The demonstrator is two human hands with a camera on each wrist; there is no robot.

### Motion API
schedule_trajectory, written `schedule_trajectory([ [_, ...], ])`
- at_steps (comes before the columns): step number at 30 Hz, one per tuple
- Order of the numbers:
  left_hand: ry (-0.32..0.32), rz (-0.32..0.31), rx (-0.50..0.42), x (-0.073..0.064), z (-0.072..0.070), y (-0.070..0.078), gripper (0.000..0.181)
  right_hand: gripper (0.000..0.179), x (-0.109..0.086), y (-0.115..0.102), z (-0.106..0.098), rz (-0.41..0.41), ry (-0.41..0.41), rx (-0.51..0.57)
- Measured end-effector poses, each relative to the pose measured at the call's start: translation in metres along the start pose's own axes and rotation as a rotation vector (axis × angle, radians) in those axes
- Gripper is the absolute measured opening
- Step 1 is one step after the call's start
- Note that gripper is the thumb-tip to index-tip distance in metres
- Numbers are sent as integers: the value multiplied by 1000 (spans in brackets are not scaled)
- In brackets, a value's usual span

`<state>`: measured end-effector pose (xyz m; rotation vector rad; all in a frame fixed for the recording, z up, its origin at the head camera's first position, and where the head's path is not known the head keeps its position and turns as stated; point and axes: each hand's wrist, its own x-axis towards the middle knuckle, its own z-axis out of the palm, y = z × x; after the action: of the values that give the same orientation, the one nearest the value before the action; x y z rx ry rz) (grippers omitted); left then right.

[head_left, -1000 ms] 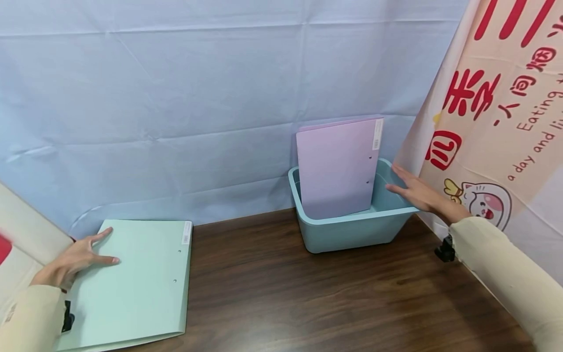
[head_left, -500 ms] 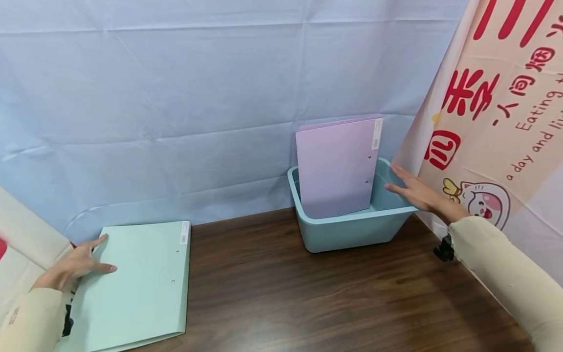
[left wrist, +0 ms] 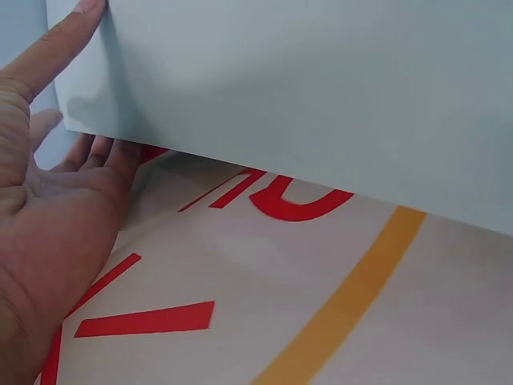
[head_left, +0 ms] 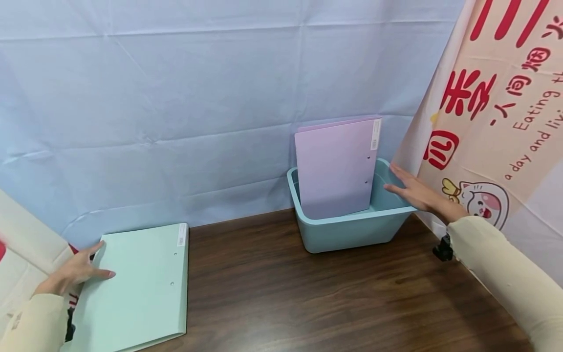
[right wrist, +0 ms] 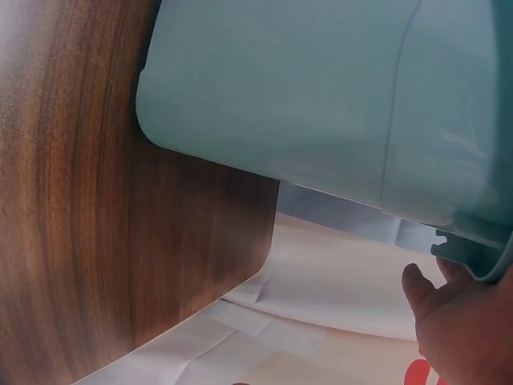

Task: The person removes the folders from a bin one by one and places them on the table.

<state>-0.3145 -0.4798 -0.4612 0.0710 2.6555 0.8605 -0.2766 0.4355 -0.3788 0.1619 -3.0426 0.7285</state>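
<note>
On the left in the head view lies a pale green folder (head_left: 136, 288) with a white label and two rivets. My left hand (head_left: 72, 274) grips its left edge, thumb on the upper face; in the left wrist view several fingers (left wrist: 100, 152) are tucked beneath its edge. My right hand (head_left: 415, 193) holds the right rim of a blue-green plastic bin (head_left: 352, 234), thumb on the inner side. In the right wrist view, fingertips (right wrist: 417, 285) show outside, just below the rim. A lilac folder (head_left: 336, 168) stands upright in the bin, leaning back at its left part.
The brown wooden table (head_left: 264, 278) stretches between the green folder and the bin. A light blue cloth (head_left: 176, 107) hangs along the back. On the right hangs a printed cloth (head_left: 484, 122) with red lettering; another printed cloth (head_left: 26, 239) borders the left side.
The green folder's far left corner has shifted towards me, so its far edge now slants. My left hand moved slightly nearer with it. The right hand, bin and lilac folder stayed put.
</note>
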Motion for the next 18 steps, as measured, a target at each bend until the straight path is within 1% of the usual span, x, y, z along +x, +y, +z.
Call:
schedule_trajectory([
  [2,1,-6,10,0,1,-2,135,86,0,1,0,-4,2,3],
  [10,72,19,77,-1,7,-10,138,85,-1,-1,0,-15,4,11],
  [14,73,10,86,-1,7,-10,136,85,-1,-2,1,-13,2,13],
  [18,69,33,84,-3,8,-8,127,85,-2,-1,0,-9,3,14],
])
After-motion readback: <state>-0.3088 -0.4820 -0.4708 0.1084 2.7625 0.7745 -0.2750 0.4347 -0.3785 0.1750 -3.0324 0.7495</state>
